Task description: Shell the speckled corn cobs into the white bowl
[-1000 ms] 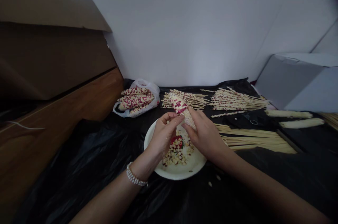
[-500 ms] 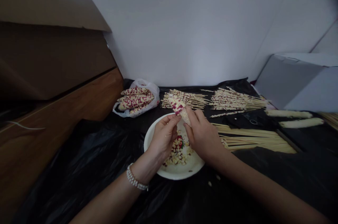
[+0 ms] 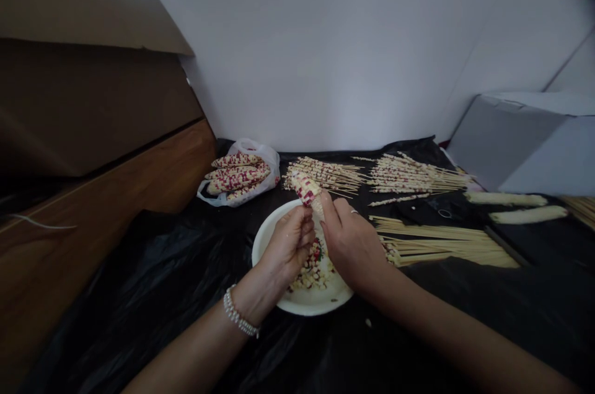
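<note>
A partly stripped corn cob (image 3: pixel 307 188), with yellow and dark red kernels and a bare stretch near its lower end, is tilted above the bowl. Around that lower end is my right hand (image 3: pixel 353 239), closed on it, with a ring on one finger. My left hand (image 3: pixel 287 242) is closed, its thumb and fingertips pressed together at the cob's near side; what they pinch is hidden. Underneath, loose corn kernels (image 3: pixel 312 276) lie in a pale round bowl (image 3: pixel 264 239), along with something small, red and green.
Several corn cobs fill a plastic bag (image 3: pixel 269 161) at the back left. Skewers threaded with kernels (image 3: pixel 400 176) lie in back piles, bare wooden skewers (image 3: pixel 455 245) right of the bowl. Two stripped cobs (image 3: pixel 530 215) lie further right. Cardboard (image 3: pixel 93 103) stands left, a white box (image 3: pixel 534 140) right.
The cob has shifted slightly left and down in my right hand. My left fingers have curled in more tightly and moved slightly lower beside the cob.
</note>
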Motion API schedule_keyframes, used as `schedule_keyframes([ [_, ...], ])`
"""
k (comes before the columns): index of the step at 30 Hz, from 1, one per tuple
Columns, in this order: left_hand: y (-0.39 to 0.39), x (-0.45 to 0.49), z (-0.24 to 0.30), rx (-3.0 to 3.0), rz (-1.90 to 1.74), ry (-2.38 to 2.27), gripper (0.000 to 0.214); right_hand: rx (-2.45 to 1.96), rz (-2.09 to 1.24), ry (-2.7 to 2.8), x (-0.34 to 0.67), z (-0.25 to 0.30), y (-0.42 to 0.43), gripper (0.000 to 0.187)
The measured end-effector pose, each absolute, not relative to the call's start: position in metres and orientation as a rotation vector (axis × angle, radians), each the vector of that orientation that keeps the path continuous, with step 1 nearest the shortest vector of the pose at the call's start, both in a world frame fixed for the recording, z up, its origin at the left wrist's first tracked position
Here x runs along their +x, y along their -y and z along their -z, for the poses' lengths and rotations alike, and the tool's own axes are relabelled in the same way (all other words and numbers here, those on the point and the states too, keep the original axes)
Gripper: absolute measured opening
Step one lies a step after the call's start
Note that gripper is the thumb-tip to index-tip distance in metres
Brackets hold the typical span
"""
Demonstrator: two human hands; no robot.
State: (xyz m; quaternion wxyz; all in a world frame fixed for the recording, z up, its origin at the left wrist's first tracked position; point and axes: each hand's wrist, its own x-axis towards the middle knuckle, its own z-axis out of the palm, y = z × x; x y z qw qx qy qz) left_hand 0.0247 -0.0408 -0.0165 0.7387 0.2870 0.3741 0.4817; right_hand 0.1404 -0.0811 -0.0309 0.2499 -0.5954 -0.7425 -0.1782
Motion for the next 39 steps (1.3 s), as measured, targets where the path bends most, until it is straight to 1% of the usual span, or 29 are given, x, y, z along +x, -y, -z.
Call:
schedule_keyframes([
  [6,0.04,0.023,0.021,0.786,-1.12,-0.767,0.028,-1.425,-0.052,1.903,0.147,0.032,0.078,0.046],
  [12,0.04,0.023,0.022,0.75,-1.119,-0.817,0.025,-1.263,-0.307,1.807,0.15,0.033,0.072,0.036],
  [16,0.041,0.023,0.02,0.727,-1.098,-0.798,0.025,-1.266,-0.336,1.78,0.152,0.034,0.068,0.034],
  [22,0.039,0.022,0.018,0.692,-1.054,-0.807,0.026,-1.353,-0.248,1.793,0.154,0.039,0.067,0.042],
  [27,0.038,0.019,0.022,0.748,-0.904,-0.79,0.023,-1.267,-0.287,1.717,0.16,0.031,0.065,0.039],
  [29,0.04,0.019,0.023,0.756,-0.818,-0.742,0.019,-1.265,-0.382,1.661,0.163,0.025,0.063,0.039],
  [30,0.041,0.019,0.023,0.754,-0.794,-0.725,0.018,-1.274,-0.481,1.648,0.165,0.022,0.063,0.04],
  [33,0.042,0.018,0.019,0.713,-0.829,-0.713,0.03,-1.261,-0.772,1.603,0.166,0.016,0.064,0.041],
  [34,0.041,0.017,0.017,0.687,-0.848,-0.713,0.03,-1.244,-0.826,1.586,0.166,0.015,0.065,0.04],
  [36,0.04,0.016,0.011,0.634,-0.85,-0.681,0.016,-1.212,-0.871,1.566,0.163,0.015,0.067,0.035],
  [37,0.04,0.016,0.008,0.619,-0.841,-0.661,0.013,-1.201,-0.871,1.561,0.162,0.016,0.068,0.034],
  [39,0.039,0.014,0.003,0.614,-0.838,-0.63,0.018,-1.194,-0.841,1.56,0.158,0.017,0.071,0.035],
])
